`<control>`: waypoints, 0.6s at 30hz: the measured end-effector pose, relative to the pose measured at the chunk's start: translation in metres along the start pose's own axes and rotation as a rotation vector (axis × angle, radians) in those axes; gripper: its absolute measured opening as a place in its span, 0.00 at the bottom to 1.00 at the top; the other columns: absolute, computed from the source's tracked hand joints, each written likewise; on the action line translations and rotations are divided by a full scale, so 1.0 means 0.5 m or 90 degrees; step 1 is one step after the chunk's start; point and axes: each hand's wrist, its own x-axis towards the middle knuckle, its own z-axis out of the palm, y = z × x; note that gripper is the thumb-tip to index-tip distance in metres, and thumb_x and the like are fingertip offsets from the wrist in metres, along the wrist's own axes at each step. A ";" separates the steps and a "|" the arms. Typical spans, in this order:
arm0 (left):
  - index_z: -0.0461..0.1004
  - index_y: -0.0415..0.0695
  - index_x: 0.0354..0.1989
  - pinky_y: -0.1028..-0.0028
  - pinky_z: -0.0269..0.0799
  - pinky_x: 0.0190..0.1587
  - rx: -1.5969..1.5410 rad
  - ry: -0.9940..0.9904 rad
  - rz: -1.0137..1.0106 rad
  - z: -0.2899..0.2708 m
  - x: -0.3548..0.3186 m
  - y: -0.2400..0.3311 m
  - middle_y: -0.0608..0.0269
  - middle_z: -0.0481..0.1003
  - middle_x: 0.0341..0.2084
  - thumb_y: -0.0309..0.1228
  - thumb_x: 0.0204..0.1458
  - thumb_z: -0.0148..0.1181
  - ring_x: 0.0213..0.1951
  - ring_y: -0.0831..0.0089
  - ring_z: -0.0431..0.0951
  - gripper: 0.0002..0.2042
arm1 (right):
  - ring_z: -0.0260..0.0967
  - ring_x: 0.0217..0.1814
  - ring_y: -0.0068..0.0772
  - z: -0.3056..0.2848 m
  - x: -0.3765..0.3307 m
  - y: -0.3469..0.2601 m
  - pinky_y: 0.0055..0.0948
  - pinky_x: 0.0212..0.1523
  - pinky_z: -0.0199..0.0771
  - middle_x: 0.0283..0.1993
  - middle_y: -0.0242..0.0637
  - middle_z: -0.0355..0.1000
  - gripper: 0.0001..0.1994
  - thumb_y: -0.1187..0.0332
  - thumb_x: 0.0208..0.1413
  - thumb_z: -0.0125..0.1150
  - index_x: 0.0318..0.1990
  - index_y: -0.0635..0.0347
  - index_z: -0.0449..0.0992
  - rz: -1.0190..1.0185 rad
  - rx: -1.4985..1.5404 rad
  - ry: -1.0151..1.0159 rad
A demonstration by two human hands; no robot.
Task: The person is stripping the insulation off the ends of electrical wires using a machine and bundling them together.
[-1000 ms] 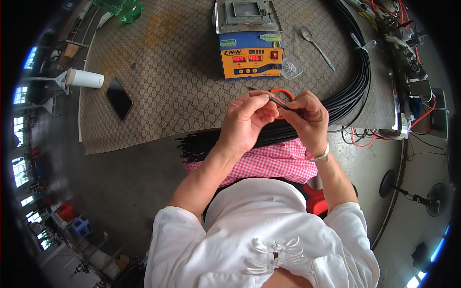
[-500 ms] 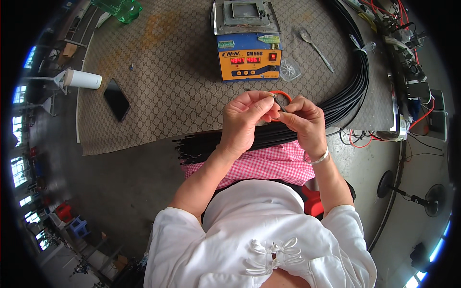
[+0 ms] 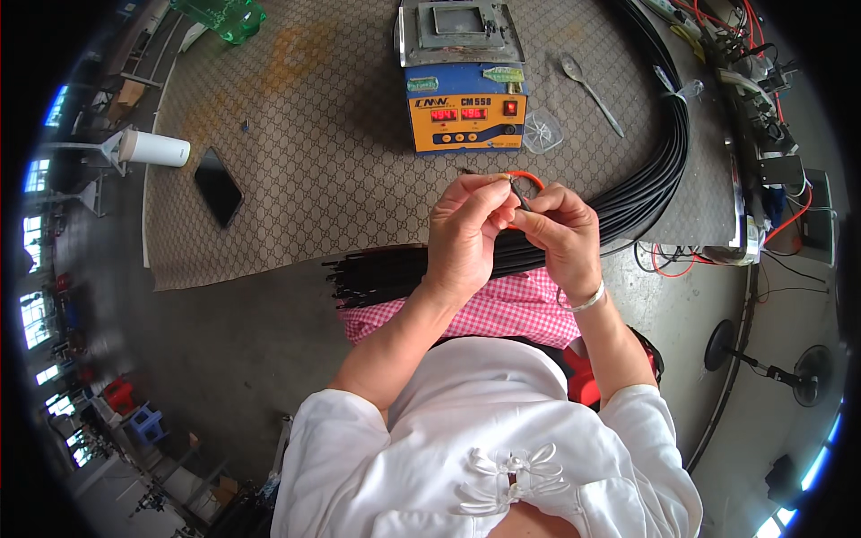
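My left hand (image 3: 466, 235) and my right hand (image 3: 563, 235) meet above the table's front edge, fingertips pinched together on a thin dark cable end with a small orange loop (image 3: 525, 179) at its tip. The cable's end is mostly hidden by my fingers. Under my hands lies a thick bundle of black cables (image 3: 628, 193) that curves across the patterned mat (image 3: 314, 152) toward my lap. A silver bracelet sits on my right wrist.
A blue and orange heating station (image 3: 462, 108) with red displays stands just beyond my hands. A spoon (image 3: 587, 82) and a small clear cup (image 3: 543, 136) lie to its right. A black phone (image 3: 220, 186) and a white cup (image 3: 152, 148) sit far left. Wires and tools crowd the right edge.
My hands have closed together and shifted slightly toward me. The long thin cable end that stuck out to the left a second ago is now drawn in between my fingertips.
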 end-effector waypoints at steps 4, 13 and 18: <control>0.69 0.39 0.31 0.82 0.66 0.31 0.098 0.007 0.081 0.012 -0.010 -0.009 0.65 0.71 0.23 0.24 0.51 0.53 0.27 0.83 0.69 0.02 | 0.55 0.20 0.09 -0.003 -0.003 0.013 0.11 0.19 0.53 0.24 0.24 0.65 0.07 0.81 0.43 0.62 0.26 0.62 0.70 0.045 0.045 0.013; 0.69 0.39 0.30 0.82 0.66 0.31 0.190 0.019 0.150 0.016 -0.009 -0.013 0.65 0.71 0.23 0.23 0.51 0.52 0.26 0.83 0.69 0.02 | 0.57 0.21 0.10 0.007 -0.003 0.017 0.12 0.20 0.56 0.24 0.24 0.65 0.06 0.81 0.43 0.63 0.26 0.62 0.71 0.029 0.013 0.042; 0.70 0.39 0.29 0.80 0.65 0.28 0.047 0.023 -0.062 0.000 0.001 0.028 0.62 0.71 0.21 0.31 0.52 0.50 0.23 0.78 0.69 0.08 | 0.62 0.24 0.12 0.001 0.001 0.000 0.12 0.24 0.62 0.25 0.25 0.66 0.07 0.82 0.42 0.63 0.26 0.62 0.71 0.003 -0.024 -0.010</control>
